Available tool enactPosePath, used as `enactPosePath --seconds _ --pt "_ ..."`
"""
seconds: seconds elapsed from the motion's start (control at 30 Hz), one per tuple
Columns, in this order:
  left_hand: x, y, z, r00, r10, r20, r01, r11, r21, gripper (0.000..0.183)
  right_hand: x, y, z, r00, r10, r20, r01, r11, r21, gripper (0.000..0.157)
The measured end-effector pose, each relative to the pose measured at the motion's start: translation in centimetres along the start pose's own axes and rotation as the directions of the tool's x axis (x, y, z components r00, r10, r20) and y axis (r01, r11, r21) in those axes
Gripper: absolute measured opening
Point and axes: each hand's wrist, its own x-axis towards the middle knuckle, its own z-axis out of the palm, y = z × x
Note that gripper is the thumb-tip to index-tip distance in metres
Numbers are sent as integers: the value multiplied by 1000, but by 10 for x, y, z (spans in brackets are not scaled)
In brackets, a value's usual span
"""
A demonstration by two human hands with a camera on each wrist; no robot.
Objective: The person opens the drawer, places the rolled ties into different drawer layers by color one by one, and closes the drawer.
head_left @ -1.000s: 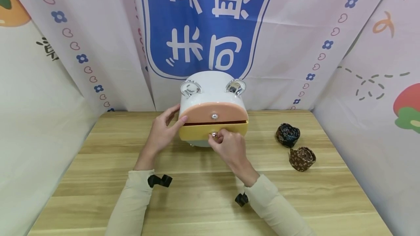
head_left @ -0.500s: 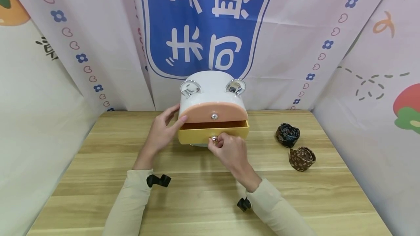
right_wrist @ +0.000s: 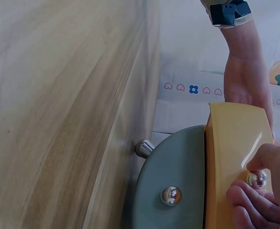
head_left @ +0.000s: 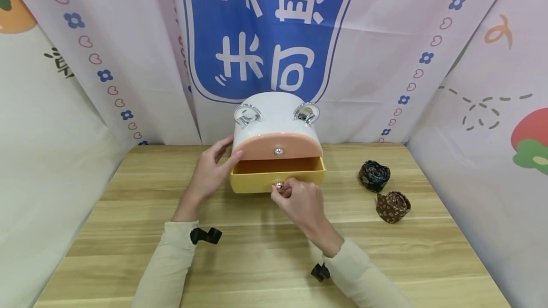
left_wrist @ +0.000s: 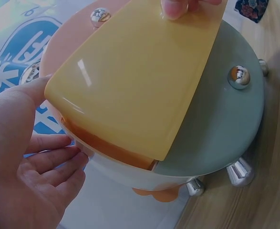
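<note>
A small rounded white cabinet [head_left: 275, 117] with pink, yellow and green drawer fronts stands at the back of the table. Its middle yellow drawer [head_left: 250, 184] is pulled part way out, and nothing shows in the visible part of its inside. My right hand [head_left: 303, 204] pinches this drawer's silver knob [right_wrist: 257, 179] between thumb and fingers. At the cabinet's left side, my left hand [head_left: 207, 172] rests with fingers loosely extended along the wall and the thumb near the front edge. The pink top drawer [head_left: 263, 148] and green bottom drawer [left_wrist: 221, 114] are closed.
On the table's right lie two rolled neckties, a dark one [head_left: 374, 176] and a brown patterned one [head_left: 393, 206]. Two silver ring-shaped ears [head_left: 306, 113] stick up from the cabinet. A printed cloth [head_left: 364, 61] hangs behind it.
The yellow drawer has slid out toward me from a narrow gap, with my right hand drawing back on its knob. My left hand stays at the cabinet's side.
</note>
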Motion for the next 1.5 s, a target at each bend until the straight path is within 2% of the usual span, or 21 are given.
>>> enactPosePath --seconds 0.73,1.5 --pt "1 1 -1 1000 -1 5 1 1000 13 70 -16 -11 -19 998 -58 5 58 998 7 31" --pt "1 0 -1 1000 -1 4 1 1000 9 70 -32 -16 -32 991 -126 -34 125 992 -13 27"
